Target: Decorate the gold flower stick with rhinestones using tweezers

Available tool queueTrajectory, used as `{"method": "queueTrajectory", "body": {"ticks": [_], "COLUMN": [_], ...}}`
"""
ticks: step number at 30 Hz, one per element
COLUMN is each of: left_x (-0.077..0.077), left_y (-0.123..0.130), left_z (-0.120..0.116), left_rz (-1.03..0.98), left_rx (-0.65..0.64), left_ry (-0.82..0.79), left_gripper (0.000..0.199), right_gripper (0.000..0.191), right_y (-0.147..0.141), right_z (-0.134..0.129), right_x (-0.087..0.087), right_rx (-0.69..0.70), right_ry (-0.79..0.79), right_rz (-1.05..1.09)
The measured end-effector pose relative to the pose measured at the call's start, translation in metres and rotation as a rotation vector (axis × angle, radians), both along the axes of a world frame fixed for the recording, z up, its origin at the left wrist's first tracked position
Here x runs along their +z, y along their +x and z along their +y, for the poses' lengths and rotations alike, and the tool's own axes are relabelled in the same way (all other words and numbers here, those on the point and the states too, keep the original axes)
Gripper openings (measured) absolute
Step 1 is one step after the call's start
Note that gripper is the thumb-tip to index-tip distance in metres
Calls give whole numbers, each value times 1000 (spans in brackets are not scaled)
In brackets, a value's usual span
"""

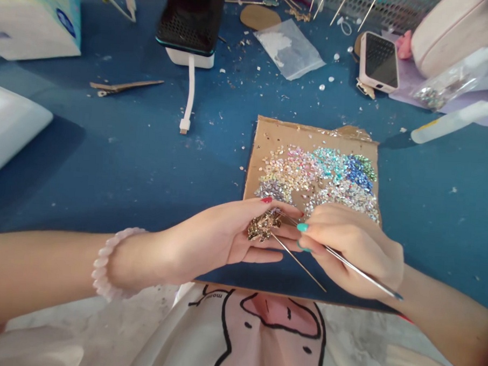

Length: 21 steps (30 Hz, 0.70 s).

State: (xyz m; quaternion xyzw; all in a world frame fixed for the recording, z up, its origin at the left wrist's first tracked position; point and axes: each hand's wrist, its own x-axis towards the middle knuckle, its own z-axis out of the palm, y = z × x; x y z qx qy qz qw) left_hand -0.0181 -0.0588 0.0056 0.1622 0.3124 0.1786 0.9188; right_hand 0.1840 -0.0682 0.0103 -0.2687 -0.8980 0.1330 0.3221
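The left hand's (221, 233) fingers cradle a gold-toned ornament (261, 227) between thumb and curled fingers; a thin rod (301, 263) slants from it toward the near right. The right hand's (350, 247) fingers pinch a slim metal tool (361, 273), its tip close to the ornament. The ornament looks light and stiff, perhaps fragile in its fine detail, so best held by its edges or rod. Just beyond, cardboard (278, 131) carries small glittering pieces (340, 198) on a blue desk (148, 162).
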Motion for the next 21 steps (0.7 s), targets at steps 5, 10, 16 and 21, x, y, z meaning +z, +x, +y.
{"method": "queueTrajectory", "body": {"ticks": [5,10,16,21], "left_x": [0,-1,-1,-1], "left_y": [0,0,-1,0], "left_z": [0,1,1,0], "left_rz": [5,-2,-16,6], "left_rx": [3,12,3,3], "left_ry": [-6,-11,4,7], "left_gripper": [32,32,34,34], "right_gripper": [16,16,17,18], "right_y": [-1,-1,-1,-2], "right_z": [1,2,1,0], "right_x": [0,0,1,2], "right_rx": [-4,-1,-20,-22], "right_ry": [6,9,11,19], "right_rz": [-5,-4,-17,-14]}}
